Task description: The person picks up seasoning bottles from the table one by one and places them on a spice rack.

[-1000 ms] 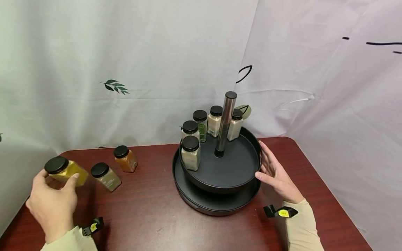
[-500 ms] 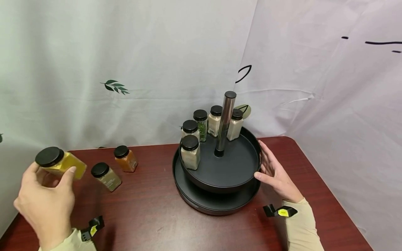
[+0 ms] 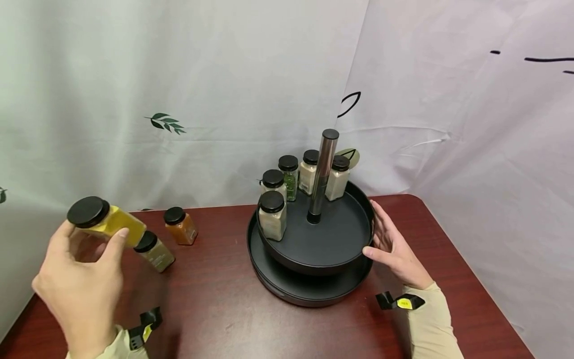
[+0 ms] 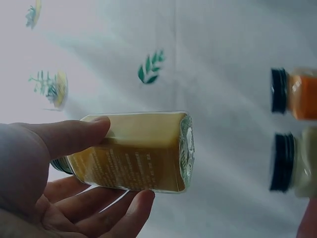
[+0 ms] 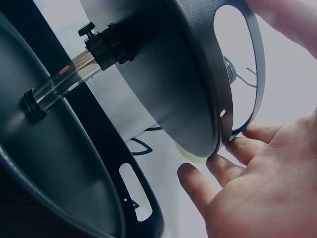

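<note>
My left hand grips a glass spice jar of yellow powder above the table's left side, thumb on one face and fingers on the other. The jar is tilted, its black lid toward the palm in the left wrist view. Close below stands a jar of pale greenish powder, partly covered by the held jar. An orange spice jar is just behind. At the right, my right hand rests with thumb and loosely spread fingers against the outer rim of the upper tray of a black two-tier turntable.
Several black-lidded spice jars stand along the upper tray's left and back, including a green herb jar and a pale jar. A metal post rises from the tray's middle. The lower tray stands on the reddish-brown table; white cloth hangs behind.
My left hand has lifted the yellow spice jar higher, first leftward, then back to the right, so it now overlaps the greenish jar. My right hand stays at the tray rim.
</note>
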`<state>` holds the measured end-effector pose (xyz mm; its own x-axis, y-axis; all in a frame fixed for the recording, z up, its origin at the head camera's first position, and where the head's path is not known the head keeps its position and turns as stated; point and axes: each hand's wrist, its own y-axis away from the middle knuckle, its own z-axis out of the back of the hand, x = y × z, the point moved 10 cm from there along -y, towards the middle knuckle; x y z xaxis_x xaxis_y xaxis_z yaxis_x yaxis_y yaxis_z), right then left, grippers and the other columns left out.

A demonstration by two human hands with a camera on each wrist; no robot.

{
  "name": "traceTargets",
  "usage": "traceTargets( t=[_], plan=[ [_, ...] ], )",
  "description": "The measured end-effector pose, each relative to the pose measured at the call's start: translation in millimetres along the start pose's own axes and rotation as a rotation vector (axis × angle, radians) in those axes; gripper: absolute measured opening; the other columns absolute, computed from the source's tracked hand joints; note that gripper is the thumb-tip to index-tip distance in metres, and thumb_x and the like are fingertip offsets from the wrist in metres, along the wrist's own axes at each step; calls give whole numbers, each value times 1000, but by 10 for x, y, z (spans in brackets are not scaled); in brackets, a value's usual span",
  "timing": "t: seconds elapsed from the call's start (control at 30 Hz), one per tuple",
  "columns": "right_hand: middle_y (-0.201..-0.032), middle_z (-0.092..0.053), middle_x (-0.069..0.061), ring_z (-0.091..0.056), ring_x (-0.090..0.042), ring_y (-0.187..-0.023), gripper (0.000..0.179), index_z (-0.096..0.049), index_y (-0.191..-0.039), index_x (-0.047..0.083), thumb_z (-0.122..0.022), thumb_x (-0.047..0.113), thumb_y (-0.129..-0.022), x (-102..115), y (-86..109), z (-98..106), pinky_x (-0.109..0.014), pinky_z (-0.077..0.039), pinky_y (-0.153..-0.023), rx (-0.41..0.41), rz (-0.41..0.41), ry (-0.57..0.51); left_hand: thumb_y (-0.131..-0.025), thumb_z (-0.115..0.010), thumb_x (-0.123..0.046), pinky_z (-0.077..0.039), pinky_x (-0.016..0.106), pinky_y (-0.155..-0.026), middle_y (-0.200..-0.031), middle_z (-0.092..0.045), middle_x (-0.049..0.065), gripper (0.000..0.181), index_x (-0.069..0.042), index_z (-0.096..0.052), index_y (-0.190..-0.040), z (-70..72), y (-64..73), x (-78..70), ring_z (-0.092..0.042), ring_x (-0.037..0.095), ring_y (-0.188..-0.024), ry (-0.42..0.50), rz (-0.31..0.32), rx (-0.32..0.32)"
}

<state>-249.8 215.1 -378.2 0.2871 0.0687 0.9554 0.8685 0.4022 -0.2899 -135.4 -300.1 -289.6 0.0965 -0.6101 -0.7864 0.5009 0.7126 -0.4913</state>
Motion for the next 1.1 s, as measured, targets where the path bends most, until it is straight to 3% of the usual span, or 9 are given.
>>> traceTargets(
  t=[0.23, 0.33, 0.5, 0.73, 0.93, 1.1],
  plan=[
    [-169, -2, -8, -2, -22, -155, 96, -6, -163, 21, -61, -9, -90, -40, -9, 21, -14, -23, -114, -5, -16, 10, -79, -86, -18, -41, 6, -77, -90, -60, -37, 50, -31, -70, -125, -27, 142, -232, -60, -16, -75, 85, -54, 29],
    [-169, -2, -8, -2, -22, -155, 96, -7, -163, 22, -61, -9, -90, -52, -16, 31, -14, -23, -114, -3, -18, 19, -78, -87, -18, -42, 6, -75, -91, -60, -37, 51, -31, -71, -125, -37, 213, -327, -60, -16, -75, 84, -69, 34],
    [-169, -1, -7, -1, -22, -155, 98, -5, -163, 21, -62, -10, -89, -58, -28, 41, -14, -23, -114, 7, -11, 25, -77, -88, -15, -47, 6, -74, -96, -66, -27, 54, -31, -71, -125, -72, 330, -501, -64, -9, -77, 124, -110, 59],
    [-169, 0, -5, 1, -21, -155, 100, -5, -163, 22, -63, -10, -88, -71, -31, 47, -13, -22, -114, 16, -6, 33, -77, -88, -13, -49, 6, -70, -94, -68, -25, 53, -28, -72, -124, -132, 494, -716, -66, -6, -77, 171, -175, 100],
    [-169, 2, -5, 3, -21, -155, 101, -5, -163, 22, -64, -11, -87, -73, -47, 46, -13, -21, -114, 29, -1, 30, -74, -89, -7, -49, 6, -70, -102, -75, 4, 59, -14, -68, -130, -242, 688, -870, -65, -7, -78, 228, -213, 129],
    [-169, 2, -4, 4, -21, -155, 102, -4, -163, 22, -64, -11, -87, -73, -62, 53, -12, -21, -113, 35, -1, 36, -74, -90, -9, -46, 7, -69, -104, -76, 7, 61, -6, -65, -129, -352, 865, -1035, -64, -7, -78, 240, -304, 160]
  ],
)
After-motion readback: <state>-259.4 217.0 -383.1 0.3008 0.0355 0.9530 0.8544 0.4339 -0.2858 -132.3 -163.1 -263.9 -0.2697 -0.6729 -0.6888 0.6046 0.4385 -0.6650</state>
